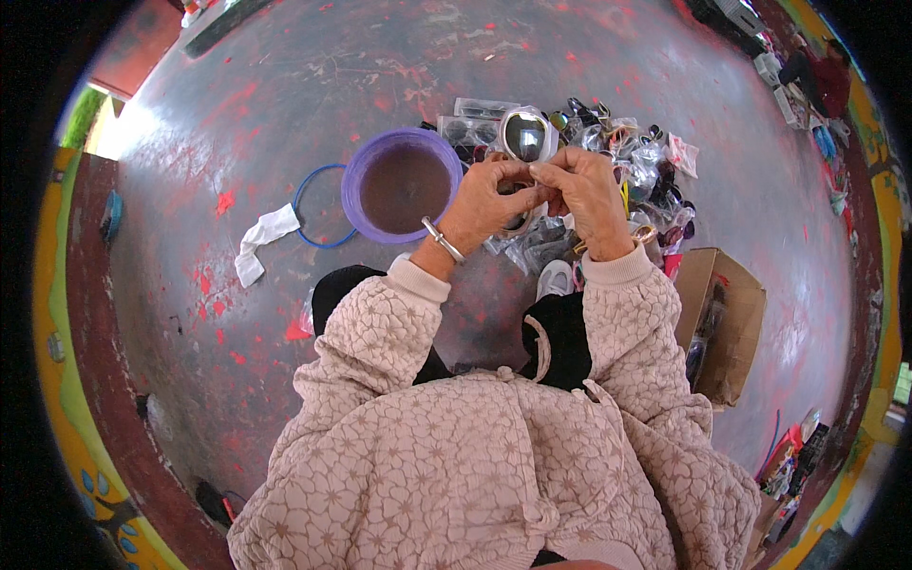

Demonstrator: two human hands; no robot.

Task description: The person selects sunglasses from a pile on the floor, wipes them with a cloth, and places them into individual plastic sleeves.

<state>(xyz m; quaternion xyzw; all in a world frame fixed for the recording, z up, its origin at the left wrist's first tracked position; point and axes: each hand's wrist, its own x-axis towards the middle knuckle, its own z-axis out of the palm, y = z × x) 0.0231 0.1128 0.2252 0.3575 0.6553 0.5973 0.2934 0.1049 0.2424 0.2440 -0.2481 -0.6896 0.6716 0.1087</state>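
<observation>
A pair of sunglasses (526, 137) with large dark mirrored lenses and a pale rim is between my hands, one lens above the fingers and the other partly hidden below them. My left hand (479, 203), with a silver bangle (442, 241) at the wrist, grips it from the left. From the other side my right hand (586, 196) pinches close to the middle of the frame, its fingertips meeting those of my left hand. Clear plastic shows around the upper lens. Beyond and below lies a heap of sunglasses (645, 167), many in clear plastic sleeves.
A purple basin (350, 187) of murky brown water stands left of the heap. Beside it lie a blue hoop (305, 187) and a crumpled white cloth (265, 235). An open cardboard box (741, 328) holds wrapped items at right. A person (819, 78) sits at the far right.
</observation>
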